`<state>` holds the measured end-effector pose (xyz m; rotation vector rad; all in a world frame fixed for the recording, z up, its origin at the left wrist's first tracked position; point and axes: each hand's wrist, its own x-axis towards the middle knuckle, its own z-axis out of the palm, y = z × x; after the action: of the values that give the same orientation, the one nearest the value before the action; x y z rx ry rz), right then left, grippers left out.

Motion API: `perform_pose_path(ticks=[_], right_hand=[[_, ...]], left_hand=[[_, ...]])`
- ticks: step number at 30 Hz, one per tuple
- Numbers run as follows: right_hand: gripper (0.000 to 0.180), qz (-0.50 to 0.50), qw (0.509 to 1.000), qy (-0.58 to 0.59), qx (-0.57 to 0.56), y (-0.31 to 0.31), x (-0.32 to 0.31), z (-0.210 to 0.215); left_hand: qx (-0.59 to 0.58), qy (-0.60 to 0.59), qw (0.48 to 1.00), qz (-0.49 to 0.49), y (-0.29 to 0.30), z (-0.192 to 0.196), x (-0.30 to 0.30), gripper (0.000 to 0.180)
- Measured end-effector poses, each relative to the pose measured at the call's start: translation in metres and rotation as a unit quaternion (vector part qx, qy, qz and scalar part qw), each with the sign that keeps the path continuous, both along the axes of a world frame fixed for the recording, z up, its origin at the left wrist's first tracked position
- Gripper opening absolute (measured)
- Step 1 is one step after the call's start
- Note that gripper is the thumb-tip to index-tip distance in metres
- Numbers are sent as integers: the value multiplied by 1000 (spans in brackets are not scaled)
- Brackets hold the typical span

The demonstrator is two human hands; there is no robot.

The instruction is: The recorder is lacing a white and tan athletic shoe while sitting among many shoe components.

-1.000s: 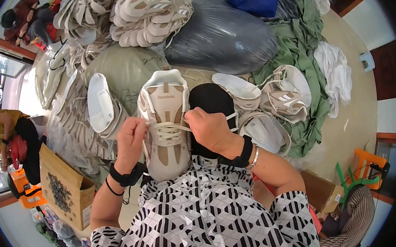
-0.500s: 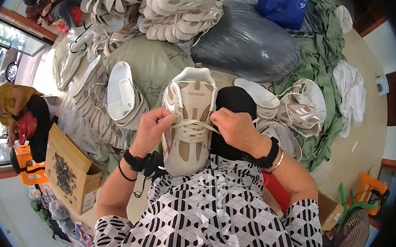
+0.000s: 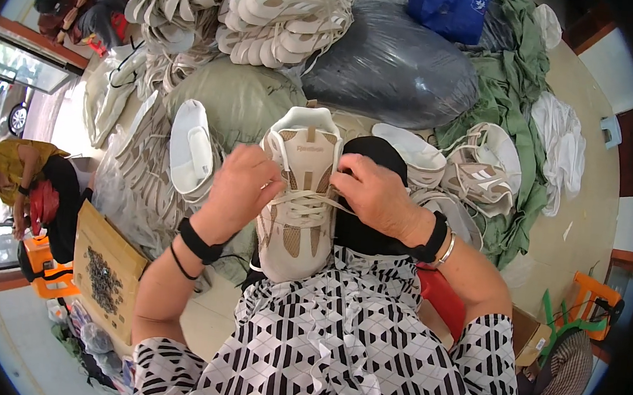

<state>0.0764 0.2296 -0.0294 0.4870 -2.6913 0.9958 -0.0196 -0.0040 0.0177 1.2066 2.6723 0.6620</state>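
A beige and white sneaker [image 3: 294,259] lies on my lap, its toe toward me and its tongue facing up. Pale shoelaces [image 3: 308,206] cross over the tongue through the eyelets. At the left edge of the shoe, my left hand [image 3: 242,183] is closed, fingers curled in a pinch on a shoelace, though the lace is partly hidden by the fingers. On the opposite edge my right hand [image 3: 378,199] pinches with thumb and forefinger, and a lace end runs out to it. A black rounded pad or cloth [image 3: 362,235] shows under and beside the right hand.
Stacked sneakers [image 3: 282,25] rise ahead, with more rows at left and loose ones [image 3: 484,171] at right. A dark plastic sack [image 3: 391,72] sits beyond. Small dark pieces lie on a cardboard box [image 3: 88,230] at left. Two people [image 3: 32,173] sit farther left.
My left hand has lifted and turned over, moving up along the shoe's left side with its forearm swinging outward. The right hand has shifted slightly. The shoe stays on my lap.
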Motion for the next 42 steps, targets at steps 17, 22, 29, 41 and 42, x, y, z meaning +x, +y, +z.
perform_pose_path(ticks=[17, 22, 29, 41, 42], right_hand=[[10, 174, 967, -108, 149, 0, -43, 21], [8, 116, 962, -136, 205, -17, -44, 26], [8, 98, 967, -121, 199, -23, -31, 29], [21, -91, 740, -162, -646, 3, -71, 33], [21, -94, 740, -161, -646, 5, -65, 30]], left_hand=[[-159, 114, 949, -246, 23, 15, -23, 13], [-54, -153, 986, -39, 24, 3, -31, 20], [-43, -61, 987, -143, 16, 11, -20, 9], [197, -224, 951, 88, 8, -22, -5, 11], [169, -188, 966, 60, 9, -16, -8, 11]])
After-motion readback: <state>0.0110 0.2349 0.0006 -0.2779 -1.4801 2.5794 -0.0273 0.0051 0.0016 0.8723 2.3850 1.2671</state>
